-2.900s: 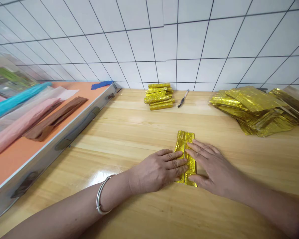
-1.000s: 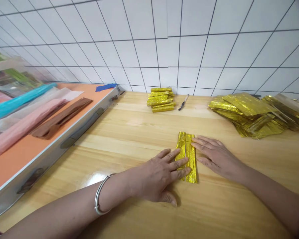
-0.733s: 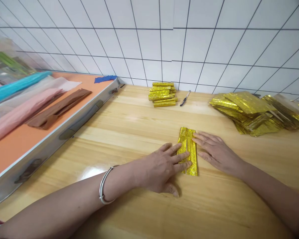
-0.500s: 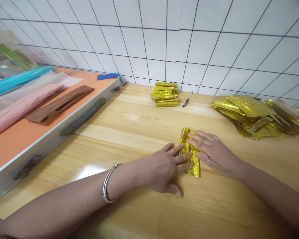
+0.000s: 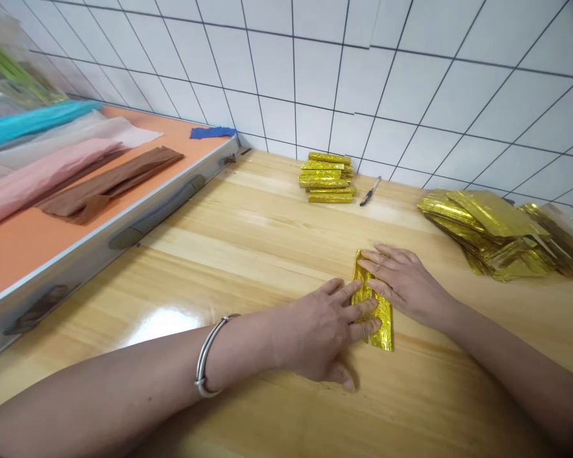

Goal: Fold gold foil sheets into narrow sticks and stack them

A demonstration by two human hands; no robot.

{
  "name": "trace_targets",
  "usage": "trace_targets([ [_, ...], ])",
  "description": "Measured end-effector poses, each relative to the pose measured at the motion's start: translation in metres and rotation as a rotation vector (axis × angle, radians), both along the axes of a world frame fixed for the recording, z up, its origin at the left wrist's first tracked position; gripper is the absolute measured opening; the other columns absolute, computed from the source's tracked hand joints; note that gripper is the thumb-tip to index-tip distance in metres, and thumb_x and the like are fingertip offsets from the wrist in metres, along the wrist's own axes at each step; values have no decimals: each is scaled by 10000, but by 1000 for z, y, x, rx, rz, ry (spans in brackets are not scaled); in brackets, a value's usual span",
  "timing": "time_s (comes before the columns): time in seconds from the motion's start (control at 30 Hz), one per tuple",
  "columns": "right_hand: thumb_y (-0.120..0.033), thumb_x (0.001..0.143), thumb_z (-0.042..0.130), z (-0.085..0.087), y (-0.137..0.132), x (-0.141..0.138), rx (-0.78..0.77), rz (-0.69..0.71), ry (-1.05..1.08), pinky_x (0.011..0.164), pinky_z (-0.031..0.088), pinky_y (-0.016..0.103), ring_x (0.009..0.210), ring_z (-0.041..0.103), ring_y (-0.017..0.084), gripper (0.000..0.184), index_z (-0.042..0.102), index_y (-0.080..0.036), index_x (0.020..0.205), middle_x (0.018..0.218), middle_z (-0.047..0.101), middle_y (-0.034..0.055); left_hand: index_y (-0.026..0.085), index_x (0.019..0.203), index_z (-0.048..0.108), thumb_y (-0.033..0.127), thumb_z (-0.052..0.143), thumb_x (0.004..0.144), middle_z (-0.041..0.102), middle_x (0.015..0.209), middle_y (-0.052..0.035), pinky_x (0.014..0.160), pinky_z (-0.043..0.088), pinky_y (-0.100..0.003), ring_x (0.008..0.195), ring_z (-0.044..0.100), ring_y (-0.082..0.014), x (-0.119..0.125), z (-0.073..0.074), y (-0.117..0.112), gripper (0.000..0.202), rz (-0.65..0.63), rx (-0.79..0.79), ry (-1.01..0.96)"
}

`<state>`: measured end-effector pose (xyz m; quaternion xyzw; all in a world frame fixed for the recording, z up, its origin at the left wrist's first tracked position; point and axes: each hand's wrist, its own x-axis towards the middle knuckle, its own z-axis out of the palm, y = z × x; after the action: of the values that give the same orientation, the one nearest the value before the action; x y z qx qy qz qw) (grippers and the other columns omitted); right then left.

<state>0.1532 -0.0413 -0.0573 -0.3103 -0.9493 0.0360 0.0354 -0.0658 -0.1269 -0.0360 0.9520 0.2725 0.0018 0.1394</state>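
A long, narrow folded strip of gold foil (image 5: 384, 318) lies on the wooden table (image 5: 248, 254), running away from me. My left hand (image 5: 325, 331), with a silver bangle on its wrist, lies flat with fingers stretched onto the strip's near left side. My right hand (image 5: 401, 283) rests flat on the strip's far half, fingers spread and pressing down. Neither hand grips anything.
A stack of folded gold strips (image 5: 327, 178) and a pen (image 5: 370, 191) sit by the tiled wall. A heap of flat gold foil sheets (image 5: 496, 232) lies at the right. A grey-edged orange tray (image 5: 33, 254) at the left holds pink, brown and blue tissue.
The strip has become narrower, its right half folded over onto the left. My right hand slid leftward onto it. The view swung slightly left.
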Motion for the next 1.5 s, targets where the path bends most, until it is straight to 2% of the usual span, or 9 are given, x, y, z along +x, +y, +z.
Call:
trace_targets([
  [0.2, -332, 899, 405, 2, 5, -7, 9, 3, 61, 974, 301, 477, 1250, 374, 287, 358, 550, -236, 1212, 1295, 537, 54, 144, 1385, 330, 640, 454, 784, 248, 1477, -121, 1119, 97, -465, 1379, 97, -343, 0, -3, 0, 788, -6, 4, -5],
  [0.33, -369, 860, 484, -2, 17, -18, -4, -54, 144, 886, 361, 421, 1064, 489, 260, 234, 622, -231, 988, 1082, 619, 69, 148, 1390, 323, 641, 453, 783, 236, 1482, -116, 1114, 120, -471, 1376, 102, -350, 0, -4, 0, 793, 3, -7, -16],
  [0.47, -436, 799, 561, -14, 40, -26, -37, -107, 213, 795, 388, 372, 910, 501, 236, 233, 617, -214, 844, 908, 597, 65, 155, 1403, 297, 623, 463, 788, 250, 1477, -112, 1105, 150, -479, 1374, 113, -352, 0, -2, -1, 791, 5, -22, -14],
  [0.73, -440, 781, 585, -19, 78, -22, -68, -158, 328, 786, 384, 344, 837, 522, 208, 260, 637, -186, 806, 832, 606, 52, 175, 1412, 276, 662, 434, 775, 248, 1479, -107, 1090, 167, -495, 1368, 120, -371, 2, -8, 0, 818, 6, -46, -16],
  [0.9, -459, 830, 522, -15, 58, 8, -92, -186, 419, 811, 402, 357, 863, 544, 207, 302, 635, -195, 925, 891, 628, 54, 181, 1408, 284, 667, 427, 777, 257, 1476, -107, 1090, 170, -483, 1368, 129, -365, 2, -7, 1, 810, -7, -34, -15],
  [1.03, -483, 788, 577, -19, 46, 24, -37, -221, 357, 834, 402, 388, 947, 518, 245, 349, 641, -204, 987, 941, 613, 70, 176, 1406, 287, 663, 434, 776, 266, 1471, -112, 1085, 178, -483, 1365, 144, -365, 2, -5, 1, 810, -9, -29, -10],
  [1.23, -433, 800, 579, -23, 46, 19, 13, -201, 348, 875, 400, 419, 1002, 500, 257, 360, 613, -221, 1089, 1015, 611, 76, 179, 1404, 290, 652, 453, 773, 270, 1468, -115, 1081, 188, -483, 1358, 161, -371, 4, -2, 2, 805, -12, -38, -3],
  [1.37, -336, 861, 514, -10, 33, 12, 33, -128, 465, 939, 399, 395, 1058, 504, 228, 273, 614, -214, 1083, 1094, 613, 69, 179, 1407, 283, 644, 455, 776, 267, 1469, -114, 1083, 187, -490, 1357, 152, -381, 5, -1, 3, 802, -11, -50, 22],
  [1.5, -308, 921, 398, 0, 15, 3, -77, -18, 457, 984, 398, 375, 1139, 503, 194, 312, 575, -220, 1163, 1172, 610, 62, 174, 1409, 281, 650, 435, 784, 252, 1476, -116, 1094, 167, -486, 1361, 139, -377, 5, 1, 4, 800, -7, -57, 33],
])
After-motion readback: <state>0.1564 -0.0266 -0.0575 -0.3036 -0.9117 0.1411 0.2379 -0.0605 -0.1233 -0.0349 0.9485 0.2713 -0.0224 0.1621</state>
